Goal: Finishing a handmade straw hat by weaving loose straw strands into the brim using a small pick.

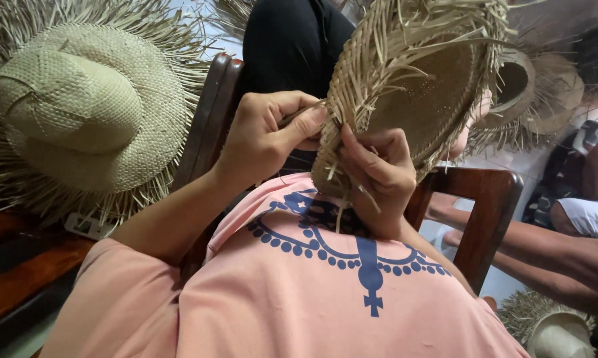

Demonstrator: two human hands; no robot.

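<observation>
Straw hat (411, 93) in work sits held up at chest height, just above the pink shirt (325, 292), underside of the brim toward the camera. Left hand (269, 136) is closed, thumb and fingers pinching strands at the near brim edge. Right hand (378, 176) is closed too, gripping the lower brim edge with loose ends poking between the fingers.

Progress, as a judgement: crown and most of the brim look woven tight; the edge is not finished, with a long fringe of loose strands all round, so edge binding and trimming remain.

Counts: one hat in hand. One woven hat (87, 109) with fringe lies well left of the held hat. At least two more hats (531, 93) are stacked just right of it, and one (554, 328) is far below right. One wooden chair (491, 212) stands beneath it. A second person's arm (550, 255) shows lower right.
</observation>
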